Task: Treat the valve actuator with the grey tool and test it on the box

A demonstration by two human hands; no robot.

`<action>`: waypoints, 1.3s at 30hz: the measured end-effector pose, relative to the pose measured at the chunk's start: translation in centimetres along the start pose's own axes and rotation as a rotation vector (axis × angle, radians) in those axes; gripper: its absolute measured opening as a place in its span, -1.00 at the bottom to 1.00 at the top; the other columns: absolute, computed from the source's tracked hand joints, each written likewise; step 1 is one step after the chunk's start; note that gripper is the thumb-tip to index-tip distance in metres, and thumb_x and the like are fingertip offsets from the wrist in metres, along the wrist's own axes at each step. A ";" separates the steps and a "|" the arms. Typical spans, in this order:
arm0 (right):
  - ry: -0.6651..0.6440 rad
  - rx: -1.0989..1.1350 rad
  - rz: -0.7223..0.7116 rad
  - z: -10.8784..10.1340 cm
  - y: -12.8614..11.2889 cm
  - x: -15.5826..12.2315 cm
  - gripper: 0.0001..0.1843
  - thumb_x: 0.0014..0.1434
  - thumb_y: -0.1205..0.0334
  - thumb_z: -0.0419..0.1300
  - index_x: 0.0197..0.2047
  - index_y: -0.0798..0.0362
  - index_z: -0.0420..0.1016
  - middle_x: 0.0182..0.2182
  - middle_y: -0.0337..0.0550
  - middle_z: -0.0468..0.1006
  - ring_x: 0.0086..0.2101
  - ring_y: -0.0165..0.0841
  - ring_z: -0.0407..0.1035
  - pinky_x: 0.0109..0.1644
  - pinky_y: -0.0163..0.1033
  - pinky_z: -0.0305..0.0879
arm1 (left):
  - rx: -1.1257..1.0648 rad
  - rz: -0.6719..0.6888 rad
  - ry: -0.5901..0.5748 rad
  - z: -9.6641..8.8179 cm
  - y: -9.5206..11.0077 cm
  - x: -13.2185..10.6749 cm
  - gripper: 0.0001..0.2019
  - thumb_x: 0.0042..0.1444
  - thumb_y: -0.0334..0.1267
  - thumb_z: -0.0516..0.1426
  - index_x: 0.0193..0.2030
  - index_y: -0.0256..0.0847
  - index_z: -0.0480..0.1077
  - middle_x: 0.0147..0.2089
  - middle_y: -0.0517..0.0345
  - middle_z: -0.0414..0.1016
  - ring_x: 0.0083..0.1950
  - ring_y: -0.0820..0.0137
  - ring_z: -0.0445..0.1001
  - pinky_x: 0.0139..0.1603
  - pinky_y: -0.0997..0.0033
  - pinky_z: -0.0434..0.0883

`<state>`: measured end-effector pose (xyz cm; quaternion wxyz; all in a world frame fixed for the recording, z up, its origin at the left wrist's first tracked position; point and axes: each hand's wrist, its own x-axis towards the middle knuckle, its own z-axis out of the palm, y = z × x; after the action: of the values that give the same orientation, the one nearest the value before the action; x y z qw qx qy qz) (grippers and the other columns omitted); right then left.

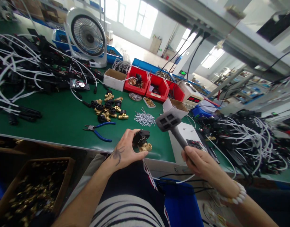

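Observation:
My left hand [126, 148] grips a brass valve fitting [145, 147] with a black housing [141, 135] on top, at the front edge of the green bench. A bent wire clip shows on the black part, and a white cable hangs below. Raised over the bench to the right, my right hand [199, 162] is closed round the handle of a grey mallet [168, 121], whose head has square recesses. The mallet is apart from the fitting. Behind the left hand lie a heap of silver wire clips [145, 118], blue-handled cutting pliers [101, 130] and several brass fittings with black caps [109, 107].
Red bins [156, 87], a white box [114, 79] and a fan [87, 36] stand along the back. Black parts with white cables pile up on the left [22, 69] and right [251, 142]. Below the bench are a carton of brass parts [69, 167] and a blue bin [182, 201].

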<state>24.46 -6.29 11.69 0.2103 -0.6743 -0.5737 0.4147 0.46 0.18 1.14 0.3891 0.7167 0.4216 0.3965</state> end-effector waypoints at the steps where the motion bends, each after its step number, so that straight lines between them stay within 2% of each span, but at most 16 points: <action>1: 0.023 0.039 -0.017 -0.1 -0.2 -0.1 -0.36 0.12 -0.46 -0.02 -0.41 0.02 0.26 -0.74 -0.44 0.05 -0.72 -0.52 -0.12 -0.69 -0.39 -0.19 | -0.008 -0.004 0.007 0.1 -0.1 -0.1 -0.31 -0.05 -0.10 0.28 0.21 -0.18 0.18 0.01 0.05 0.22 0.09 0.21 0.31 0.18 0.06 0.37; 4: 0.029 0.043 -0.059 0.0 -0.7 -0.5 -0.41 0.17 -0.39 0.01 -0.34 0.04 0.29 -0.74 -0.45 0.09 -0.72 -0.52 -0.09 -0.68 -0.39 -0.16 | -0.033 -0.016 0.028 0.4 -0.4 -0.1 -0.32 -0.04 -0.09 0.27 0.20 -0.20 0.16 0.10 -0.01 0.17 0.16 0.18 0.28 0.22 0.04 0.35; 7: -0.045 -0.034 -0.037 0.8 -0.2 -0.4 -0.40 0.19 -0.38 0.00 -0.44 0.03 0.24 -0.71 -0.39 0.15 -0.69 -0.51 0.01 -0.64 -0.39 -0.06 | -0.070 -0.022 0.034 0.6 -0.7 0.2 -0.33 -0.02 -0.07 0.25 0.20 -0.20 0.12 0.21 -0.09 0.12 0.24 0.13 0.23 0.22 0.04 0.35; 11: -0.125 -0.111 -0.005 1.1 0.6 0.1 -0.36 0.19 -0.41 -0.05 -0.45 0.04 0.27 -0.68 -0.36 0.16 -0.66 -0.49 0.03 -0.63 -0.37 -0.04 | -0.123 -0.030 0.003 1.2 -0.6 0.7 -0.36 0.07 -0.05 0.22 0.23 -0.19 0.09 0.14 -0.05 0.28 0.14 0.18 0.37 0.18 0.05 0.37; 14: -0.062 -0.127 -0.058 0.4 0.3 0.1 -0.36 0.19 -0.41 -0.03 -0.45 0.05 0.30 -0.66 -0.35 0.16 -0.64 -0.48 0.03 -0.62 -0.36 -0.04 | -0.137 -0.008 0.015 2.0 -0.5 1.0 -0.35 0.04 -0.05 0.26 0.21 -0.17 0.13 0.10 0.00 0.33 0.10 0.20 0.39 0.16 0.08 0.37; 19: 0.204 0.009 -0.200 -0.3 -0.2 0.1 -0.38 0.22 -0.39 -0.04 -0.20 0.05 0.37 -0.60 -0.35 0.20 -0.62 -0.46 0.08 -0.57 -0.34 0.04 | -0.155 0.074 0.034 2.9 -0.4 1.2 -0.40 0.02 -0.14 0.26 0.18 -0.19 0.17 0.12 -0.03 0.28 0.15 0.20 0.33 0.24 0.12 0.30; 20: 0.206 0.004 -0.178 -0.3 0.0 0.2 -0.37 0.22 -0.41 -0.06 -0.24 0.05 0.36 -0.62 -0.35 0.18 -0.63 -0.46 0.06 -0.58 -0.34 0.02 | -0.160 0.087 0.032 2.9 -0.4 1.2 -0.39 0.01 -0.15 0.25 0.19 -0.19 0.18 0.13 -0.03 0.27 0.16 0.20 0.32 0.25 0.12 0.30; 24: 0.040 -0.160 -0.027 -0.7 0.5 0.3 -0.29 0.12 -0.50 -0.04 -0.54 0.04 0.23 -0.68 -0.31 0.16 -0.64 -0.46 0.01 -0.58 -0.32 -0.07 | -0.169 0.117 0.009 2.7 -0.4 1.2 -0.39 -0.02 -0.18 0.25 0.18 -0.22 0.20 0.13 -0.03 0.26 0.16 0.22 0.32 0.26 0.15 0.29; 25: 0.041 -0.163 -0.017 -0.9 0.4 0.2 -0.28 0.10 -0.51 -0.03 -0.57 0.03 0.20 -0.69 -0.30 0.15 -0.64 -0.47 0.00 -0.58 -0.32 -0.09 | -0.168 0.122 -0.001 2.6 -0.4 1.2 -0.40 -0.02 -0.18 0.25 0.17 -0.22 0.22 0.12 -0.03 0.27 0.15 0.22 0.32 0.26 0.15 0.29; 26: 0.083 -0.132 -0.025 -1.2 0.2 0.1 -0.29 0.11 -0.50 -0.04 -0.57 0.03 0.20 -0.70 -0.31 0.13 -0.65 -0.47 -0.02 -0.59 -0.32 -0.10 | -0.168 0.127 -0.009 2.6 -0.4 1.2 -0.41 -0.02 -0.18 0.25 0.17 -0.22 0.22 0.12 -0.03 0.27 0.15 0.21 0.32 0.27 0.14 0.29; 28: 0.252 -0.016 -0.071 -1.5 -0.2 -0.2 -0.33 0.19 -0.45 -0.09 -0.53 0.01 0.21 -0.71 -0.36 0.06 -0.67 -0.47 -0.07 -0.59 -0.31 -0.14 | -0.167 0.133 -0.019 2.5 -0.4 1.2 -0.41 -0.02 -0.18 0.24 0.16 -0.21 0.22 0.12 -0.04 0.27 0.17 0.19 0.30 0.28 0.11 0.27; 30: 0.365 0.035 -0.121 -1.3 -0.3 -0.3 -0.34 0.25 -0.42 -0.21 -0.51 -0.02 0.17 -0.71 -0.37 0.01 -0.67 -0.45 -0.08 -0.60 -0.30 -0.15 | -0.168 0.131 -0.019 2.4 -0.5 1.2 -0.40 -0.02 -0.17 0.24 0.17 -0.21 0.21 0.13 -0.05 0.26 0.19 0.17 0.29 0.30 0.08 0.25; 32: 0.311 -0.017 -0.125 -0.7 0.0 -0.3 -0.32 0.23 -0.45 -0.22 -0.54 -0.02 0.15 -0.72 -0.34 0.06 -0.67 -0.44 -0.04 -0.61 -0.30 -0.14 | -0.174 0.125 -0.021 2.4 -0.6 1.2 -0.39 -0.02 -0.16 0.23 0.18 -0.22 0.20 0.13 -0.06 0.26 0.18 0.17 0.29 0.30 0.07 0.26; 35: 0.106 -0.142 -0.073 -0.2 0.8 -0.3 -0.30 0.12 -0.49 -0.03 -0.59 0.01 0.18 -0.70 -0.29 0.17 -0.66 -0.45 0.02 -0.62 -0.31 -0.11 | -0.189 0.112 -0.020 2.4 -0.8 1.2 -0.38 -0.01 -0.12 0.22 0.19 -0.22 0.18 0.14 -0.07 0.25 0.18 0.17 0.30 0.29 0.07 0.27; 37: 0.136 -0.132 -0.066 -0.3 0.8 -0.3 -0.32 0.13 -0.46 -0.01 -0.59 0.01 0.18 -0.71 -0.32 0.13 -0.67 -0.47 -0.02 -0.62 -0.32 -0.13 | -0.196 0.109 -0.024 2.4 -0.9 1.2 -0.37 0.00 -0.10 0.22 0.20 -0.23 0.18 0.15 -0.08 0.24 0.19 0.17 0.29 0.30 0.08 0.26; 39: 0.260 -0.043 -0.090 -0.6 0.5 -0.3 -0.33 0.20 -0.45 -0.12 -0.56 -0.01 0.16 -0.73 -0.36 0.03 -0.68 -0.48 -0.09 -0.62 -0.31 -0.15 | -0.198 0.111 -0.034 2.3 -0.9 1.2 -0.37 0.00 -0.10 0.22 0.20 -0.24 0.18 0.16 -0.08 0.23 0.20 0.18 0.28 0.31 0.10 0.25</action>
<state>25.23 -6.63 11.71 0.2868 -0.7003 -0.5801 0.3015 2.68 1.06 -0.27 0.4423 0.7037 0.3335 0.4450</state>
